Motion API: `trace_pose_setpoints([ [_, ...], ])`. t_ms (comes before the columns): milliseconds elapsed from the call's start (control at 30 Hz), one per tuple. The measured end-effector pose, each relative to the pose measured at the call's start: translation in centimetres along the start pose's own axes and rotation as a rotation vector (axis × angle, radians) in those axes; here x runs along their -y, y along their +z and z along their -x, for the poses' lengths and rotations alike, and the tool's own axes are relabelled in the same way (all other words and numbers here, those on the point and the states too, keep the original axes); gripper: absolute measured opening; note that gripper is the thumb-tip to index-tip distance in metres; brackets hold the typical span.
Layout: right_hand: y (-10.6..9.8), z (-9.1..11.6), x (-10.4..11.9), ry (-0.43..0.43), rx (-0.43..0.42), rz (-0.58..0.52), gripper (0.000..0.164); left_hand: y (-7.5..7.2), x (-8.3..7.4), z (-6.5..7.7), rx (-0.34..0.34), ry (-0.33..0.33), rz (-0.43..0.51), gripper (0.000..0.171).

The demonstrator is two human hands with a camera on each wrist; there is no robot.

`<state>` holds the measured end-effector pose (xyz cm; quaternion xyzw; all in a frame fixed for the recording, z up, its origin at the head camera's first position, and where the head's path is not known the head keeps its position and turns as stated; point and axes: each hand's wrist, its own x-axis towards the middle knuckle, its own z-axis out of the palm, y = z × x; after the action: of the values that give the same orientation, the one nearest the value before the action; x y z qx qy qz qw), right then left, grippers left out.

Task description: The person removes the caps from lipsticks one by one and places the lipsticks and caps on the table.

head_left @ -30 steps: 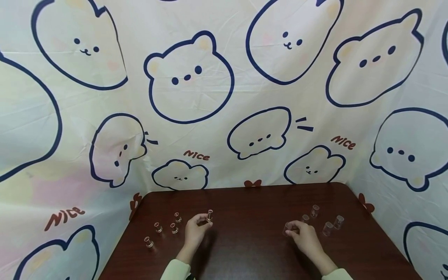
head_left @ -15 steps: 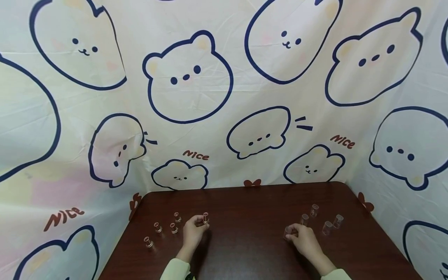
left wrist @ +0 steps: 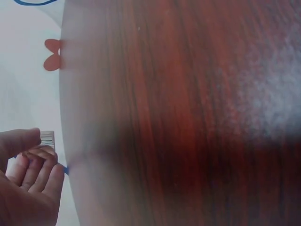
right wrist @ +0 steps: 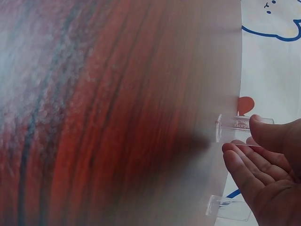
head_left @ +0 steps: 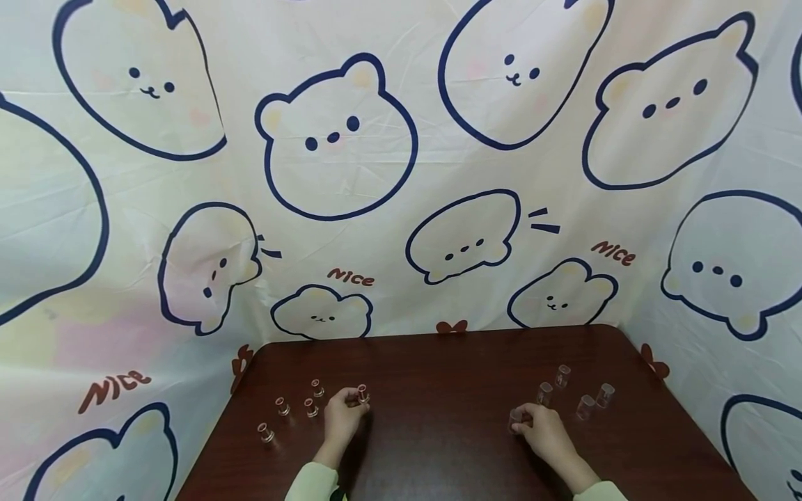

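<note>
My left hand (head_left: 341,421) pinches a small clear, copper-rimmed bottle-shaped piece (head_left: 363,394) between thumb and fingers. Up close in the left wrist view, the clear ridged end of that piece (left wrist: 47,137) sticks out past the thumb. On the right, my other hand (head_left: 550,431) pinches a clear plastic tube (head_left: 514,419), thumb on one side and fingers beneath. Faint lettering marks the tube (right wrist: 230,128) in the right wrist view. Several matching copper-rimmed pieces (head_left: 311,408) stand left of my left hand. Beyond my right hand stand several clear tubes (head_left: 585,408).
A dark brown wooden table (head_left: 438,445) lies under both hands. Pale cloth (head_left: 388,167) with bear drawings hangs behind it and at both sides. Another clear tube (right wrist: 228,208) stands close to the right hand in its wrist view.
My left hand has shifted a little left and nearer, carrying the copper-rimmed piece. The right hand keeps its hold on the clear tube and has hardly moved.
</note>
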<state>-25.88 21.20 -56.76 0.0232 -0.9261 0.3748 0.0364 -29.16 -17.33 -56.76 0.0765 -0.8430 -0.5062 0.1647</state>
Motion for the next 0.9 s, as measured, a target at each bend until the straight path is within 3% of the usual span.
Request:
trace_pose_setpoints([
  [900,0.1,-0.3,-0.3,-0.006,0.009,0.031,0.02,-0.5,1.5,0.0,0.004,0.002,-0.107,0.022],
])
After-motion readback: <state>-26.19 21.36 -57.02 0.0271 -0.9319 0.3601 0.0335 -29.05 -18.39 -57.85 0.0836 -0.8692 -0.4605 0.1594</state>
